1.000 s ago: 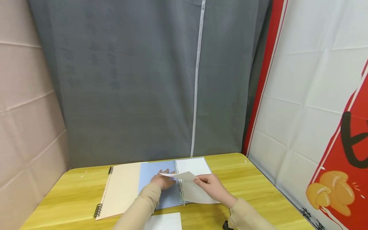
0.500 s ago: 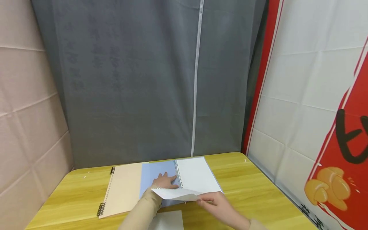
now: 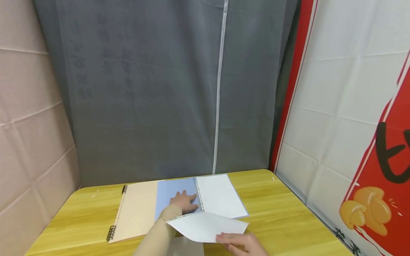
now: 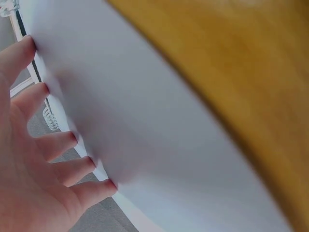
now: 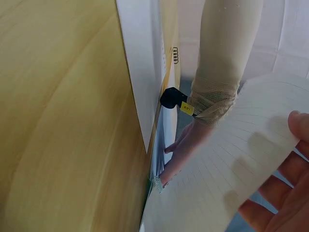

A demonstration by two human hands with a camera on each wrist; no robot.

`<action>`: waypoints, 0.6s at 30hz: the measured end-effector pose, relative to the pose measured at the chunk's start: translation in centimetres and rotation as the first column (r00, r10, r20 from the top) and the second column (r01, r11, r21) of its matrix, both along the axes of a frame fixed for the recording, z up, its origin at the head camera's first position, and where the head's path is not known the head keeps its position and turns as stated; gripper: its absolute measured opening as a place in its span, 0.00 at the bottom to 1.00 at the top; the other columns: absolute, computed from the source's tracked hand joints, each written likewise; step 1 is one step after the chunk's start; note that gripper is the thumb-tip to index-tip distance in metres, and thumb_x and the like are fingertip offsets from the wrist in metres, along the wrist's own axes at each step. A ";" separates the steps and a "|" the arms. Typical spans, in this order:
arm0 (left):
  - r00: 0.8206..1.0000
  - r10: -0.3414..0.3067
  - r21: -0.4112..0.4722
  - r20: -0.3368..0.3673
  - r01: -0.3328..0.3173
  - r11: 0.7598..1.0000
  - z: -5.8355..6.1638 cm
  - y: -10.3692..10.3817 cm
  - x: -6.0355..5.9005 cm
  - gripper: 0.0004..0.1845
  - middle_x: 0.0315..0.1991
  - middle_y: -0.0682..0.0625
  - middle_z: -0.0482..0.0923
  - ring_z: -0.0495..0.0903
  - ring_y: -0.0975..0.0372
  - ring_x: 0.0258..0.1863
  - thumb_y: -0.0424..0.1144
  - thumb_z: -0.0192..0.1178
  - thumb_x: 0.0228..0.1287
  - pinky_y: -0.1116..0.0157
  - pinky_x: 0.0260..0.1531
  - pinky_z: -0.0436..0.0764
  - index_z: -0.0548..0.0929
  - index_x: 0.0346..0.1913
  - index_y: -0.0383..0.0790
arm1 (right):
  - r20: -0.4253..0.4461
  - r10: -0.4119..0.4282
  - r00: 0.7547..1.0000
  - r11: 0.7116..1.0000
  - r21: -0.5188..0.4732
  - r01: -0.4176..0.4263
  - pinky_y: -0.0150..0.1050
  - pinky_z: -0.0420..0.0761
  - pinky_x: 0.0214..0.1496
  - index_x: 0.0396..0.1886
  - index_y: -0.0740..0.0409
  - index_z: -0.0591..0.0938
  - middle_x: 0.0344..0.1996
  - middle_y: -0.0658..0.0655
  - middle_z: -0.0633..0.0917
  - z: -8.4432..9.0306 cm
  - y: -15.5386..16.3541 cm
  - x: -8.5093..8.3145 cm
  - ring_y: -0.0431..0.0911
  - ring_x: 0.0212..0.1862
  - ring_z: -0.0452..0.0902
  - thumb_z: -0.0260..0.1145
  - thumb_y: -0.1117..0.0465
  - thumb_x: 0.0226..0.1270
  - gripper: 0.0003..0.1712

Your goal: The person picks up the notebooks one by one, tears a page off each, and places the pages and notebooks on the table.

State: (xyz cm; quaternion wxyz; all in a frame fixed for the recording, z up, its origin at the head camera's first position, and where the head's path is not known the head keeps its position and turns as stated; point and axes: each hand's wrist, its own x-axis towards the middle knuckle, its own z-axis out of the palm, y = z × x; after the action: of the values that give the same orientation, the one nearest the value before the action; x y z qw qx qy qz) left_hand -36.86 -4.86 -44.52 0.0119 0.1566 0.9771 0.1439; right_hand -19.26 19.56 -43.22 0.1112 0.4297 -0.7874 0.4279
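Observation:
A spiral notebook lies open in the head view, its blue cover (image 3: 166, 190) folded left and its white page (image 3: 221, 195) on the right. My left hand (image 3: 182, 202) rests on the blue side beside the coil (image 3: 198, 193); in the left wrist view its fingertips touch a pale blue surface with the fingers spread. Nearer me, my right hand (image 3: 240, 243) pinches a loose white sheet (image 3: 208, 225) by its near edge. Small holes line that sheet's left edge, which overlaps my left forearm. The right wrist view shows the lined sheet (image 5: 203, 188) bending between thumb and fingers.
Left of the blue cover lies a larger beige page (image 3: 137, 208) with a black spiral (image 3: 111, 233). Another pale sheet (image 3: 187, 247) lies on the yellow wooden table (image 3: 282, 220) near the front edge, partly under the held sheet. A grey curtain hangs behind.
My right hand has pulled the sheet away from the coil, toward me, uncovering the page beneath. My left hand has stayed on the blue side.

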 end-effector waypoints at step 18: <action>1.000 -0.003 0.005 -0.025 0.003 1.000 -1.5 -0.1 -1.1 0.31 0.63 0.28 0.66 0.60 0.30 0.64 0.57 0.63 0.58 0.30 0.54 0.64 0.79 0.62 0.46 | -0.284 0.057 0.957 0.985 -0.142 -0.101 0.35 0.78 0.55 0.56 0.70 0.80 0.50 0.64 0.83 -1.1 0.0 2.3 0.55 0.53 0.81 0.67 0.74 0.57 0.24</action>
State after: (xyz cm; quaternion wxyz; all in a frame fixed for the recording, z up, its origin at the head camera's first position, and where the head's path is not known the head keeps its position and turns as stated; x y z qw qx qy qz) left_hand -38.01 -4.93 -46.03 -0.0007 0.1600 0.9765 0.1443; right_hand -16.96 19.58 -44.31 0.2367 0.5067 -0.7105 0.4271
